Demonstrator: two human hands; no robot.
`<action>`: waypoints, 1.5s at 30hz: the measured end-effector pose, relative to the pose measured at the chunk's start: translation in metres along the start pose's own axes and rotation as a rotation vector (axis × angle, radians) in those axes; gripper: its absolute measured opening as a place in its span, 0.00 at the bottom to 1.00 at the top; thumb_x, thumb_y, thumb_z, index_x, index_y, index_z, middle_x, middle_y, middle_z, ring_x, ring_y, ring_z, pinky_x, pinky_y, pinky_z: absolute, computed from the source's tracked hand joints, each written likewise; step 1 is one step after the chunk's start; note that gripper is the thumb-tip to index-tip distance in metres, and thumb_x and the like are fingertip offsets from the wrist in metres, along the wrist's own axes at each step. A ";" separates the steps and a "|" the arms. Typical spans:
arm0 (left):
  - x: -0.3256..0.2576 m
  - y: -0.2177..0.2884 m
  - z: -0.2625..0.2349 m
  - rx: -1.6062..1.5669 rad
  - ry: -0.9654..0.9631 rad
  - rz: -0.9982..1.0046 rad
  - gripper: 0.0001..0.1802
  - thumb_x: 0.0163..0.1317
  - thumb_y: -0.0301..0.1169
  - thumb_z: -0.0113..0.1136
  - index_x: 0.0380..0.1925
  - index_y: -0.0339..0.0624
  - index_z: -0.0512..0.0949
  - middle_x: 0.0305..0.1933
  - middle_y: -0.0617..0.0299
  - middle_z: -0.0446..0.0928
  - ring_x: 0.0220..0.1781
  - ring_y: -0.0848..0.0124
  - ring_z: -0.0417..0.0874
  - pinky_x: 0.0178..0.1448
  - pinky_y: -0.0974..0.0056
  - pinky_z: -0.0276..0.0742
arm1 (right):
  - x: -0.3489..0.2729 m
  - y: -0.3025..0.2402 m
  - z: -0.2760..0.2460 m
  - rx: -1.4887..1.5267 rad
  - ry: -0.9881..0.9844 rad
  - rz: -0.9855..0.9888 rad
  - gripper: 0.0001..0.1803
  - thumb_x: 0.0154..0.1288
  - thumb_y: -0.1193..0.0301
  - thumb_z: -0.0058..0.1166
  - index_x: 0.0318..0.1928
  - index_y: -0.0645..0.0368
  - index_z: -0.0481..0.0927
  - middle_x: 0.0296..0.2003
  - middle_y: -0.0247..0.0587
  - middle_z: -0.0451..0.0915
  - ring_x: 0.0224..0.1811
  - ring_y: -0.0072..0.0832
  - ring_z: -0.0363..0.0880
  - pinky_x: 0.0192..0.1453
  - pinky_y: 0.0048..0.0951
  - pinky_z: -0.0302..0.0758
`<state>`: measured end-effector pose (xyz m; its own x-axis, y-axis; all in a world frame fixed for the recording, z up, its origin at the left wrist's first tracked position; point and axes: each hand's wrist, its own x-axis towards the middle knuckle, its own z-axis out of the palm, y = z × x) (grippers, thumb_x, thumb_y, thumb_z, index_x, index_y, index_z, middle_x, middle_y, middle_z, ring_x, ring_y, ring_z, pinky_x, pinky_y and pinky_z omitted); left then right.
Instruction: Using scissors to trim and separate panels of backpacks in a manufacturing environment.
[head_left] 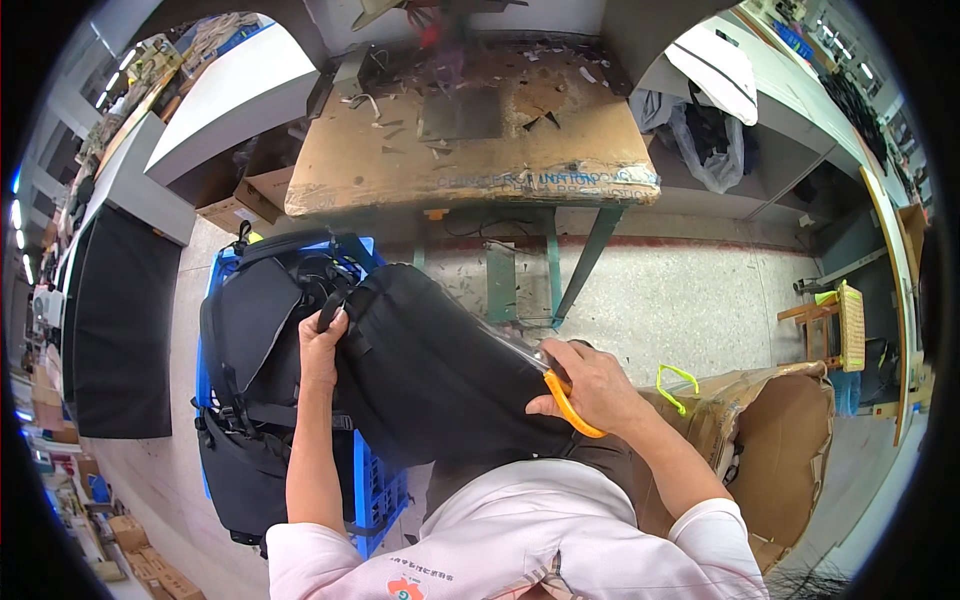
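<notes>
Black bag (440, 360) sits on the person's lap, beside the blue crate (375, 490). Left hand (322, 345) clamps the bag's top edge. Right hand (590, 385) is closed around orange scissors (560, 390). Best kept taut, with small snips close to the seam.

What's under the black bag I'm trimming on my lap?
Beside the black bag, more black bags sit in a blue crate. Directly beneath it, only dark trousers show; the rest is covered.

head-worn view, steeply down, close
</notes>
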<state>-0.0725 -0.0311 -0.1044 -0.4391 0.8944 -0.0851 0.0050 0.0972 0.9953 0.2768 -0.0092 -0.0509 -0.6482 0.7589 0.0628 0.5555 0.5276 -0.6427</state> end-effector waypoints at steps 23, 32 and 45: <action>-0.035 -0.052 -0.055 -0.483 0.359 -0.004 0.24 0.47 0.27 0.58 0.48 0.36 0.69 0.38 0.58 0.76 0.35 0.72 0.77 0.39 0.71 0.72 | -0.008 0.009 0.041 0.450 0.180 0.340 0.24 0.45 0.63 0.60 0.41 0.64 0.71 0.30 0.32 0.73 0.31 0.22 0.69 0.37 0.23 0.67; 0.028 -0.152 -0.233 -1.057 0.973 -0.403 0.18 0.55 0.41 0.58 0.36 0.37 0.72 0.38 0.51 0.74 0.34 0.62 0.77 0.33 0.62 0.74 | -0.010 -0.010 0.051 0.399 0.153 0.324 0.23 0.46 0.58 0.59 0.39 0.60 0.71 0.26 0.27 0.69 0.27 0.15 0.65 0.30 0.18 0.62; -0.080 -0.150 -0.164 -0.771 1.153 -0.361 0.16 0.52 0.30 0.61 0.39 0.33 0.73 0.40 0.57 0.76 0.37 0.62 0.77 0.40 0.59 0.73 | -0.026 -0.001 0.052 0.268 0.209 0.441 0.27 0.47 0.55 0.57 0.41 0.63 0.71 0.26 0.31 0.71 0.28 0.20 0.68 0.32 0.20 0.65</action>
<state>-0.1855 -0.1887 -0.2387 -0.7839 -0.0113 -0.6208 -0.5779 -0.3522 0.7362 0.2661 -0.0491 -0.0920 -0.2526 0.9597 -0.1235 0.5809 0.0483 -0.8126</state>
